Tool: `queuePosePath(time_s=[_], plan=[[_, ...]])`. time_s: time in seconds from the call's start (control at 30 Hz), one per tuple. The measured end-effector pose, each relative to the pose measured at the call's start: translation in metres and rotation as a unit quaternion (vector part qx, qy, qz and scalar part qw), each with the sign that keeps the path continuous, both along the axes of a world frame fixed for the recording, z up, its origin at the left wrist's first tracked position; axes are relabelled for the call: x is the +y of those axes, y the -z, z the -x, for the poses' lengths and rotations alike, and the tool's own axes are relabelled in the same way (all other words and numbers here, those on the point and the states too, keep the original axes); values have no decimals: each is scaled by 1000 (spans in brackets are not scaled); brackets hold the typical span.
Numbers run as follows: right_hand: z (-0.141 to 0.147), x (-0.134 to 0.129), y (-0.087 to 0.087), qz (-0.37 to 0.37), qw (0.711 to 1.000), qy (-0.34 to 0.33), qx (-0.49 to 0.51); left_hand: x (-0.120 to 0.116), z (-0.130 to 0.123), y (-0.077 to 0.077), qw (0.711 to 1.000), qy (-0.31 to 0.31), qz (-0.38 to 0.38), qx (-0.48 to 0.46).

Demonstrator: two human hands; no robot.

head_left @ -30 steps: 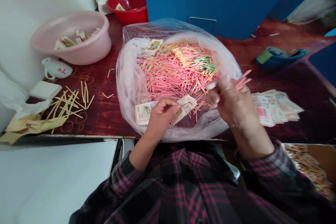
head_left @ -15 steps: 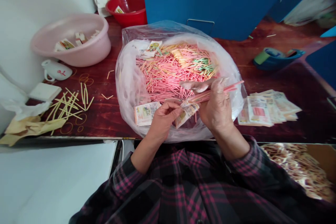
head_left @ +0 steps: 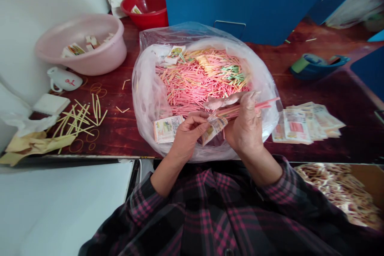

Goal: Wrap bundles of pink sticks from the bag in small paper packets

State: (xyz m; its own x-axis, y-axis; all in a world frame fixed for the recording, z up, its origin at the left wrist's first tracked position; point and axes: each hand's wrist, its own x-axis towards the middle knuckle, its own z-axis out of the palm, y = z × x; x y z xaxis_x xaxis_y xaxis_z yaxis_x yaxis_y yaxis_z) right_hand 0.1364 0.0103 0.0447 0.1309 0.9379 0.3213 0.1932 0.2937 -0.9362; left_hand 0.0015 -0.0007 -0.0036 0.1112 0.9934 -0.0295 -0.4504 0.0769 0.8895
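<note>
My left hand (head_left: 188, 134) pinches a printed paper packet (head_left: 213, 129) low over the bag. My right hand (head_left: 245, 126) is shut on a thin bundle of pink sticks (head_left: 232, 111), whose inner end reaches the top of that packet. Below them, a clear plastic bag (head_left: 147, 96) lines a large round basin and holds a heap of thin pink, yellow and green sticks (head_left: 201, 78). Another printed packet (head_left: 168, 129) lies by my left hand, on the bag.
A pink basin (head_left: 90, 58) and a red bowl (head_left: 147, 14) hold packets at the back left. Loose yellow sticks (head_left: 78, 118) lie on the dark red wooden table (head_left: 120, 140). Stacked packets (head_left: 300, 126) lie to the right, beside a blue tape holder (head_left: 315, 66).
My right hand has moved left and down with its sticks, bringing them from the right side of the bag to the packet in my left hand.
</note>
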Motion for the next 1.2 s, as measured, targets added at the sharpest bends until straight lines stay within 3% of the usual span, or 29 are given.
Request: queuePosePath(time_s=[0.13,0.3,0.4,0.57,0.7,0.8,0.87,1.0,1.1,1.2], plan=[[7,-9,0,-28,988,46,145,-1,-2,-2,1000,7,13,-15],[11,-10,0,-104,976,57,185,-1,-4,-4,999,8,16,-42],[11,-11,2,-130,978,52,157,-1,-4,-6,999,7,15,-46],[8,-12,-3,-45,989,37,133,-2,-4,-7,1000,8,-1,-23],[1,-9,-7,49,987,-49,148,-2,-4,-7,999,-9,-29,15],[-7,-4,-4,100,982,-116,107,-2,-4,-4,999,-11,-31,24],[-11,-1,0,93,982,-128,107,-2,-4,-3,1000,-9,-19,17],[-14,0,4,15,987,-89,133,-1,-5,-2,1000,-13,12,-9],[-16,-4,5,18,992,-102,70,0,-6,-4,1000,-17,18,-14],[-21,-5,7,24,997,-52,58,2,-6,-5,999,-47,2,-7]])
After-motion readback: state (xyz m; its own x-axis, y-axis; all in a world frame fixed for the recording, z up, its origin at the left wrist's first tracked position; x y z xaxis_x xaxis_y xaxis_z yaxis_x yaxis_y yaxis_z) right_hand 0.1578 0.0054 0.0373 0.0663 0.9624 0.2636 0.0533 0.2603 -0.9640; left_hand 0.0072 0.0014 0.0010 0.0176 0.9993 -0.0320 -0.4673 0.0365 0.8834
